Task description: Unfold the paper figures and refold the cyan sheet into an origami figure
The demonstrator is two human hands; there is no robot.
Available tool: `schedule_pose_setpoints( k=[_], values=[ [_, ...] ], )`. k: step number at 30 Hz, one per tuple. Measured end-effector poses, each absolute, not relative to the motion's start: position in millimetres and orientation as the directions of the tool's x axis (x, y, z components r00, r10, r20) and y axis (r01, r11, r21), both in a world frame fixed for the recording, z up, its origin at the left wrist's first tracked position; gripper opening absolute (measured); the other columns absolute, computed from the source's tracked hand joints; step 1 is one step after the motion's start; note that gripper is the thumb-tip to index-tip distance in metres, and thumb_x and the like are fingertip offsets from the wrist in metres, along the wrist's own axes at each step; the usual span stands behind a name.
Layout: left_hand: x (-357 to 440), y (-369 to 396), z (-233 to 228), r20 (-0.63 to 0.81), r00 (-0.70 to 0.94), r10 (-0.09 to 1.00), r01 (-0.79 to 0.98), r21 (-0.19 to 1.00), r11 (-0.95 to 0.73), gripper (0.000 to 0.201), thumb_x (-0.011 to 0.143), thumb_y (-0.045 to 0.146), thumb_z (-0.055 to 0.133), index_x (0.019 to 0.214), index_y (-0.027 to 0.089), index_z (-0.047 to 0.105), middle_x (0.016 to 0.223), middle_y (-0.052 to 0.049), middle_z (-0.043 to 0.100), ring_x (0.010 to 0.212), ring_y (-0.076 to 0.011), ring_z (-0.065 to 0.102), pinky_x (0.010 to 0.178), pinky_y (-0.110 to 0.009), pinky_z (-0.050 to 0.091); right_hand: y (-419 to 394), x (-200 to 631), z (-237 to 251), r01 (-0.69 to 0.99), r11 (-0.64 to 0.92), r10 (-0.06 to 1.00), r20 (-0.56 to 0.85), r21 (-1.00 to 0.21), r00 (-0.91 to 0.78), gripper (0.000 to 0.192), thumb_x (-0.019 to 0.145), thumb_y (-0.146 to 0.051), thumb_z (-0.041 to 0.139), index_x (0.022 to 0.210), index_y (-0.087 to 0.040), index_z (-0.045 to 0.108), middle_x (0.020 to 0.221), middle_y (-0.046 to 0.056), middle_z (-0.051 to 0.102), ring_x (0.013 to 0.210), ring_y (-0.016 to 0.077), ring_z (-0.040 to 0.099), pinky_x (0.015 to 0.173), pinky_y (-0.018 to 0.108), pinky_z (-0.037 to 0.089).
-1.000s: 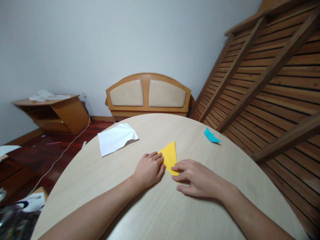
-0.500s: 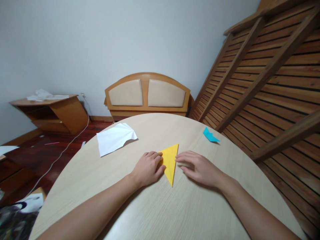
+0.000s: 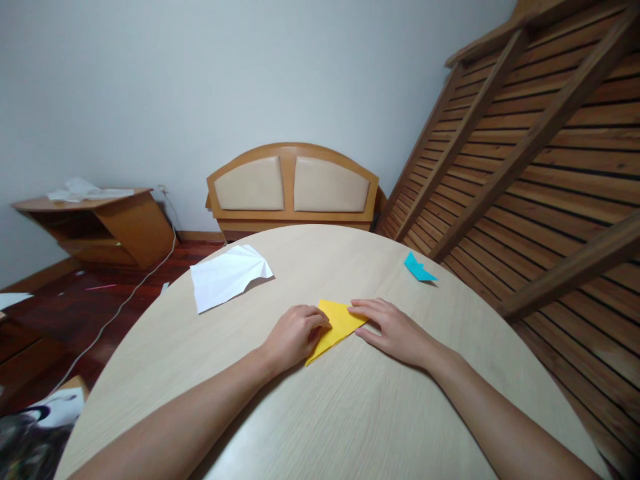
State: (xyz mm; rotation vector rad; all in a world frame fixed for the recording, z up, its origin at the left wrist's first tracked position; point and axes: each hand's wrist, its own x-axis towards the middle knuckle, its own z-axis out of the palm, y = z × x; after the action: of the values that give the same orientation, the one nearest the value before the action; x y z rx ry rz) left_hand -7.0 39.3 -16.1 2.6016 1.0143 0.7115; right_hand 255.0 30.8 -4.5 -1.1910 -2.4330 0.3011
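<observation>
Yellow paper, folded into a triangle, lies between the left hand and the right hand, touching both, its long edge slanting from near left to far right. The left fingers curl over its left side, whether pinching I cannot tell; the right grip stands parted around the right corner. Beneath spreads the round, pale wood-grain worktop.

Yellow folded piece: paper, matt, crisp-edged. White sheet: paper, matt, creased. Blue folded piece: paper, matt. Tabletop — pale wood grain, smooth, soft sheen. Floor: dark wood, glossy. Slatted panel — wood, grained, duller. Headboard pads: smooth, leather-like.
</observation>
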Motion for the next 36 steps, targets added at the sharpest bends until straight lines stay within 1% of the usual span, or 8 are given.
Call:
schedule_pose_setpoints(
  k=[3, 6, 10, 15, 20, 24, 31, 36],
  values=[
    [-5, 35, -13, 0.324, 0.592, 0.738, 0.596, 0.441, -0.671, 0.023, 0.09, 0.012, 0.053, 0.104, 0.021, 0.069, 0.102, -0.005, 0.074, 0.094, -0.0202, 0.068, 0.086, -0.033, 0.053, 33, 256, -7, 0.692, 0.616, 0.788, 0.29, -0.376, -0.544, 0.038, 0.094, -0.038, 0.061, 0.13, -0.024, 0.064, 0.132, 0.008, 0.066, 0.127, 0.0257, 0.055, 0.11, 0.046, 0.043],
    [-3, 29, -8, 0.312, 0.56, 0.767, 0.63, 0.441, -0.639, 0.018, 0.09, 0.024, 0.059, 0.105, 0.02, 0.068, 0.104, -0.006, 0.073, 0.096, -0.0228, 0.069, 0.089, -0.036, 0.053, 33, 257, -8, 0.694, 0.603, 0.798, 0.293, -0.395, -0.526, 0.036, 0.094, -0.037, 0.062, 0.127, -0.022, 0.065, 0.128, 0.007, 0.068, 0.122, 0.0249, 0.057, 0.107, 0.044, 0.045],
    [-1, 25, -4, 0.311, 0.557, 0.77, 0.653, 0.409, -0.637, 0.036, 0.082, 0.045, 0.071, 0.108, 0.02, 0.067, 0.116, -0.01, 0.071, 0.111, -0.0289, 0.065, 0.098, -0.043, 0.051, 33, 255, -7, 0.709, 0.578, 0.816, 0.297, -0.404, -0.496, 0.031, 0.094, -0.037, 0.062, 0.121, -0.022, 0.067, 0.122, 0.007, 0.07, 0.115, 0.0242, 0.06, 0.104, 0.043, 0.047],
    [-1, 23, -3, 0.28, 0.567, 0.774, 0.672, 0.387, -0.632, 0.029, 0.085, 0.037, 0.07, 0.108, 0.022, 0.067, 0.12, -0.008, 0.071, 0.112, -0.0278, 0.065, 0.096, -0.042, 0.053, 32, 251, -4, 0.723, 0.567, 0.823, 0.308, -0.395, -0.478, 0.029, 0.095, -0.036, 0.061, 0.119, -0.022, 0.068, 0.118, 0.007, 0.071, 0.111, 0.024, 0.061, 0.1, 0.042, 0.049],
    [0, 23, -4, 0.266, 0.555, 0.788, 0.695, 0.373, -0.615, 0.02, 0.093, 0.032, 0.056, 0.106, 0.022, 0.066, 0.126, -0.006, 0.07, 0.11, -0.0253, 0.068, 0.093, -0.038, 0.055, 32, 249, -3, 0.734, 0.575, 0.817, 0.312, -0.362, -0.486, 0.028, 0.097, -0.036, 0.058, 0.119, -0.022, 0.067, 0.116, 0.007, 0.07, 0.109, 0.0237, 0.061, 0.097, 0.041, 0.049],
    [1, 25, -4, 0.276, 0.555, 0.785, 0.707, 0.341, -0.62, 0.02, 0.096, 0.027, 0.048, 0.101, 0.022, 0.067, 0.12, -0.006, 0.072, 0.103, -0.0225, 0.071, 0.087, -0.034, 0.056, 32, 246, -4, 0.751, 0.601, 0.793, 0.321, -0.272, -0.518, 0.028, 0.098, -0.034, 0.055, 0.121, -0.022, 0.066, 0.114, 0.008, 0.071, 0.106, 0.0243, 0.062, 0.093, 0.041, 0.05],
    [-4, 36, -7, 0.374, 0.536, 0.757, 0.7, 0.305, -0.646, 0.021, 0.096, 0.023, 0.049, 0.099, 0.022, 0.069, 0.109, -0.005, 0.075, 0.095, -0.0202, 0.072, 0.082, -0.031, 0.058, 30, 222, 13, 0.813, 0.582, 0.787, 0.243, 0.016, -0.568, 0.023, 0.099, -0.033, 0.055, 0.113, -0.02, 0.068, 0.098, 0.009, 0.074, 0.093, 0.0259, 0.067, 0.08, 0.038, 0.051],
    [-7, 44, -11, 0.497, 0.517, 0.697, 0.642, 0.314, -0.7, 0.019, 0.097, 0.021, 0.053, 0.102, 0.021, 0.071, 0.112, -0.005, 0.074, 0.094, -0.02, 0.072, 0.083, -0.032, 0.059, 31, 205, 20, 0.828, 0.56, 0.795, 0.273, 0.015, -0.542, 0.014, 0.096, -0.027, 0.058, 0.102, -0.02, 0.069, 0.096, 0.008, 0.074, 0.091, 0.0253, 0.066, 0.076, 0.036, 0.05]
  ],
)
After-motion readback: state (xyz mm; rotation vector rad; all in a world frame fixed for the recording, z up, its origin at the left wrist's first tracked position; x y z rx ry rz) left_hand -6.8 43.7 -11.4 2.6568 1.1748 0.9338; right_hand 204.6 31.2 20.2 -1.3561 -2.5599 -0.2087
